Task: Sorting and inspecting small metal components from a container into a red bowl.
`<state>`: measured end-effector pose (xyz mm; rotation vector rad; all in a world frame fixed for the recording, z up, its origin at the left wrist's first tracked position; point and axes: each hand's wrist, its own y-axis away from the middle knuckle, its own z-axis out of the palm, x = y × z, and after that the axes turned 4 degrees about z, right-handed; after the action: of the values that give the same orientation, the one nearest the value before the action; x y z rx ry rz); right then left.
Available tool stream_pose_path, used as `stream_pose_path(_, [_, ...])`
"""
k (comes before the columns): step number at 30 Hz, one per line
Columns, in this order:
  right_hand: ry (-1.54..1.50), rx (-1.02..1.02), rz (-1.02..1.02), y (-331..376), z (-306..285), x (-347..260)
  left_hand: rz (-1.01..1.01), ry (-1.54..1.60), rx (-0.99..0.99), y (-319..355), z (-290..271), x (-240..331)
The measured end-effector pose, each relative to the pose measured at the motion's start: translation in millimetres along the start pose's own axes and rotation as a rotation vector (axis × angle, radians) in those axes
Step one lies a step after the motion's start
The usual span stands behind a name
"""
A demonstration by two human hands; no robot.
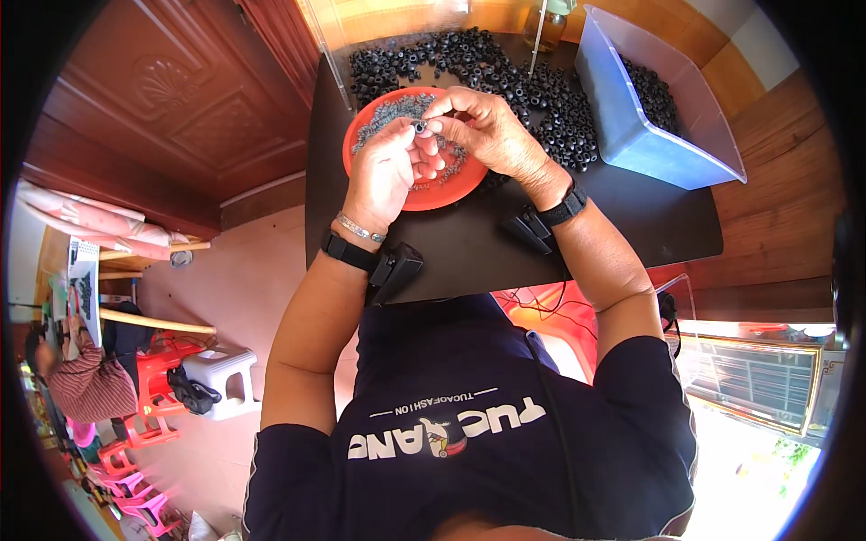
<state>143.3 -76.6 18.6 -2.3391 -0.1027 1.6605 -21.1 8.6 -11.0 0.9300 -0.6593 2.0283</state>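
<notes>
Over an orange-red bowl (448,197), my two hands meet around a small dark ring-shaped part (420,129). My left hand (386,167), palm turned up, grips that part between thumb and forefinger, its other fingers curled. From the right, my right hand (496,135) pinches at the same spot with thumb and forefinger; whatever is between those fingertips is too small to name. Many small grey pieces (383,113) lie in the bowl. Small black ring-like parts (564,113) are heaped behind and to the right of it.
A blue plastic bin (631,135) holding more black parts stands at the right of the dark table (631,212). At the back is a jar (545,32). Black devices (397,268) are strapped at both wrists. Another person (95,383) sits far left, near a white stool (233,383).
</notes>
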Motion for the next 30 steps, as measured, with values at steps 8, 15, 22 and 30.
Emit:
stream_pose_path(8, [0.195,0.072,-0.220,-0.5,2.1,-0.6,0.007,0.068,0.017,1.3,3.9,2.9])
stream_pose_path(15, [-0.228,0.156,-0.112,-0.4,-0.6,0.6,0.137,-0.159,0.033,3.1,12.2,5.7])
stream_pose_path(22, [-0.295,0.073,-0.108,-0.9,-5.7,-0.4,0.200,-0.365,0.030,3.9,18.2,4.3])
stream_pose_path(30, [-0.036,-0.125,-0.155,3.4,-5.8,-18.1,0.240,-0.412,-0.008,2.7,15.3,3.1])
